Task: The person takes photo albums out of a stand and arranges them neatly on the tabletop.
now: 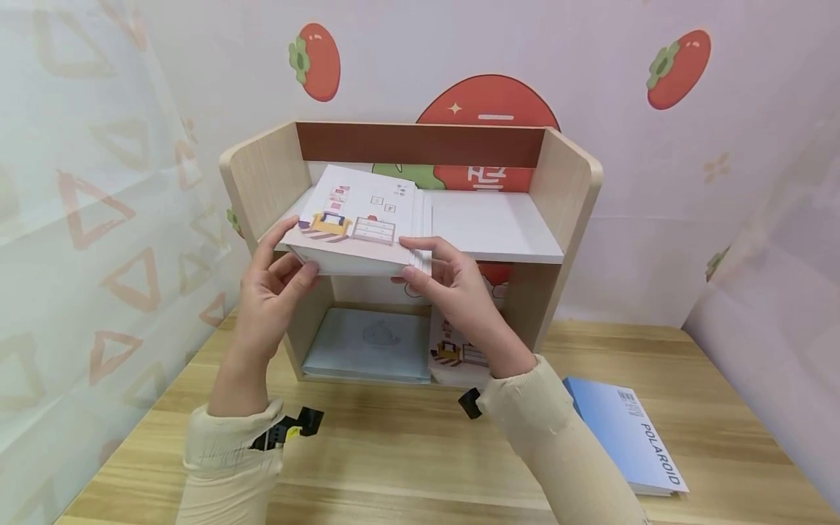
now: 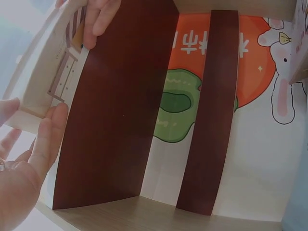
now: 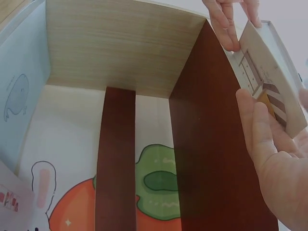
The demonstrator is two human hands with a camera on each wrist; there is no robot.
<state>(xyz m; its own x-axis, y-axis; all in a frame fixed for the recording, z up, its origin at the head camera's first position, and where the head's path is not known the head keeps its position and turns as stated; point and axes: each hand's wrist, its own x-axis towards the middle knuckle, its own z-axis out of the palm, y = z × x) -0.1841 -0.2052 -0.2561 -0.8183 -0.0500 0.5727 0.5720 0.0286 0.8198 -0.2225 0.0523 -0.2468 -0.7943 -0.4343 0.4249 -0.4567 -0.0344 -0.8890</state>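
Observation:
Both hands hold a thick stack of white notebooks (image 1: 357,204) over the front of a small shelf unit's upper board (image 1: 499,226). Its cover shows a drawing of a yellow armchair and a white dresser. At the left edge, the left hand (image 1: 265,306) grips the stack with its thumb on the near side. The right hand (image 1: 462,292) pinches the near right corner between thumb and fingers. The stack tilts, its far side higher. In the left wrist view, the notebooks (image 2: 41,62) stand out past the board's dark underside (image 2: 113,110).
On the lower shelf lies a pale blue book (image 1: 367,343) with a whale drawing. Beside it is a notebook (image 1: 453,364) with a matching furniture drawing, partly behind the right wrist. Blue-and-white "POLAROID" notebooks (image 1: 623,430) lie on the wooden table (image 1: 367,467), right of the unit.

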